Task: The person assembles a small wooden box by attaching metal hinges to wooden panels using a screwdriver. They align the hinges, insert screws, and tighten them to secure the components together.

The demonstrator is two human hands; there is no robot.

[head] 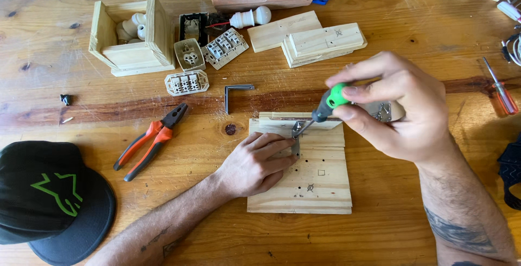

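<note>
My right hand (399, 109) grips a green-and-black-handled screwdriver (325, 106), its tip down at a small metal angle bracket (296, 138). The bracket sits where a flat pale wooden board (320, 182) meets a strip of wood (304, 120) along its far edge. My left hand (256, 163) lies on the board, fingertips pressing against the bracket to hold it. The board has small drilled holes and pencil marks near its middle.
Orange-handled pliers (152, 141) lie left of the board, and a black cap (51, 198) at the lower left. Behind are a metal angle bracket (236, 93), white socket parts (187, 81), a small wooden box (130, 35), stacked boards (323, 42) and an orange screwdriver (502, 90).
</note>
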